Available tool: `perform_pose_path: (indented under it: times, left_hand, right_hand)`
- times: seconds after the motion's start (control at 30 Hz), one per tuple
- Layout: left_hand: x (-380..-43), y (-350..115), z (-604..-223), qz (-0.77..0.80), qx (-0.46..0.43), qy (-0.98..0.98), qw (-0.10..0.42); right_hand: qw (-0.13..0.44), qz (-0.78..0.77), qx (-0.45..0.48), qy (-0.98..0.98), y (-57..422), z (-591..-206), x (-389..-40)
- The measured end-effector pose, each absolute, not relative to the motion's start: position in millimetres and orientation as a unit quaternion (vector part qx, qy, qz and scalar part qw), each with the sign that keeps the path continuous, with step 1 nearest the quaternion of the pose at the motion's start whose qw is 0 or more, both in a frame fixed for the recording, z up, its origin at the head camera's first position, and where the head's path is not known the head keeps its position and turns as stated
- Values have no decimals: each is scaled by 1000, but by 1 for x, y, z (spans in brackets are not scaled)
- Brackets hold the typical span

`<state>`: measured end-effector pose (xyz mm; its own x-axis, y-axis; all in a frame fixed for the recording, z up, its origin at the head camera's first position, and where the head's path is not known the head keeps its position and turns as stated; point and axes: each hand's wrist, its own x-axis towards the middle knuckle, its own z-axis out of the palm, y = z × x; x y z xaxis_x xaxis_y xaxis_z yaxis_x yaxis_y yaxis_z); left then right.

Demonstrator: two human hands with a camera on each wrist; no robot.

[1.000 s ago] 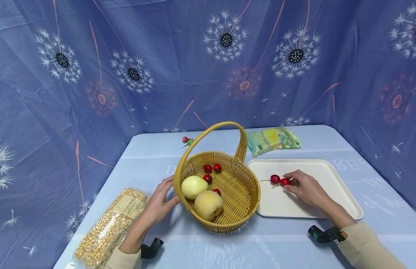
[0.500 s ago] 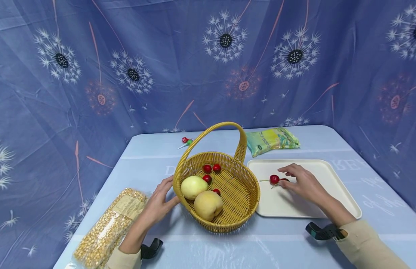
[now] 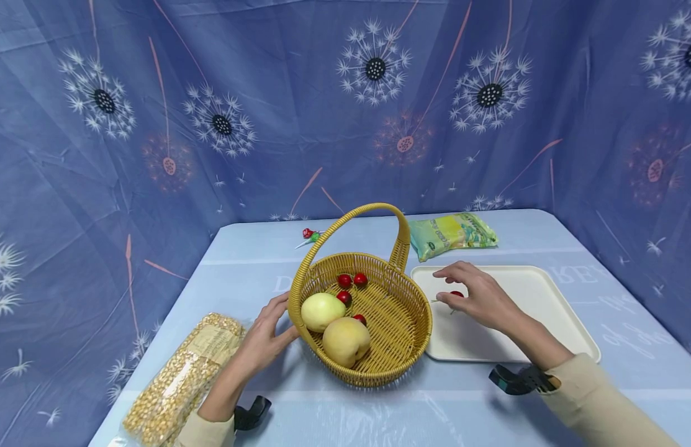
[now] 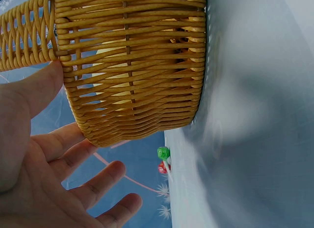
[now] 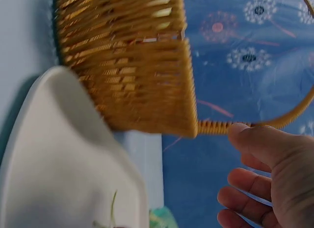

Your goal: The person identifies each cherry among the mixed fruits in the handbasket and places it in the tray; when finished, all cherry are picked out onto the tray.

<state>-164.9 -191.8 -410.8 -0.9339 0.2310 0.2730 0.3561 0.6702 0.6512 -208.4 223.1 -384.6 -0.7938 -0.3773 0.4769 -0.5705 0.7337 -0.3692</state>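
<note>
A yellow woven basket [image 3: 398, 323] with an arched handle holds several red cherries [image 3: 344, 298], a pale yellow-green fruit [image 3: 323, 311] like a lemon and a peach [image 3: 347, 341]. My left hand [image 3: 261, 338] is at the basket's left side; in the left wrist view its thumb [image 4: 46, 88] rests by the handle's base and its other fingers are extended. My right hand [image 3: 479, 298] hovers over the white tray [image 3: 546, 310], fingers loosely spread, holding nothing. One cherry [image 3: 457, 293] on the tray shows beside those fingers; the other one there is hidden behind the hand.
At the left lies a clear bag of corn kernels [image 3: 183, 379]. Behind the basket are lollipops [image 3: 310, 236], red and green. A green-yellow packet [image 3: 452, 234] lies behind the tray. A blue dandelion-print cloth [image 3: 300, 112] hangs around the table.
My right hand has let go of the cherry on the tray, lifted off and moved left towards the basket with its fingers spread. The left hand and basket have stayed put.
</note>
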Motion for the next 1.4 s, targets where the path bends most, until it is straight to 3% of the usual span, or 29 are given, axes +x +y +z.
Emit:
perform_pose_path:
  times: [0.5, 0.9, 1.4]
  left_hand:
    - [-164, -191, -410, -375, -157, -910, 78]
    - [-164, -191, -410, -371, -156, -912, 79]
    - [-164, -191, -411, -373, -162, -910, 84]
  right_hand:
    - [157, 257, 325, -896, 175, -353, -207]
    - [137, 239, 393, -877, 145, -350, -220]
    - [66, 181, 416, -889, 116, -350, -244]
